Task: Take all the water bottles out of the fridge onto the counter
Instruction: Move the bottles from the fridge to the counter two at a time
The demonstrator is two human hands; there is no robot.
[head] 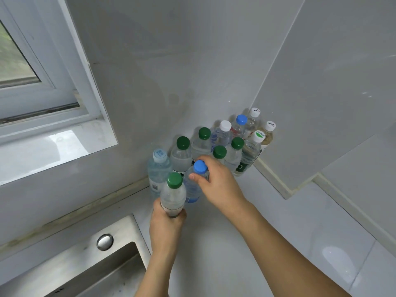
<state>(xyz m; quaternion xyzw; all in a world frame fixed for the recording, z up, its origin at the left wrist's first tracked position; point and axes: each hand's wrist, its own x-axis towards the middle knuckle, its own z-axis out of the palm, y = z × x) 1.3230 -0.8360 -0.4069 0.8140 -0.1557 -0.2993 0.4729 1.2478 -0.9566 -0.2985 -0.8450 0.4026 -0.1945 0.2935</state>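
Lower left of frame: we note a steel sink (120, 260) with a round chrome cap (104, 242) on its rim, set into the white counter (289, 228).

Centre, low: the left hand (166, 227) wraps the lower body of a green-capped bottle (173, 195), fingers and thumb curled round it. The bottle is upright; we cannot tell whether its base touches the counter.

Just right and slightly higher: the right hand (216, 183) pinches the neck of a blue-capped bottle (196, 181) under the cap, thumb in front and fingers behind. This bottle stands just beside the green-capped one, at the near edge of the group.

Behind both, mid-frame: the bottle cluster (216, 144) stands upright on the counter, packed toward the wall corner. In it we count a pale-blue-capped bottle (159, 166) at the left, four with green caps, one more blue cap (241, 120), and white caps at the far right end.

Upper left of frame: a white-framed window (38, 82) with its sill.
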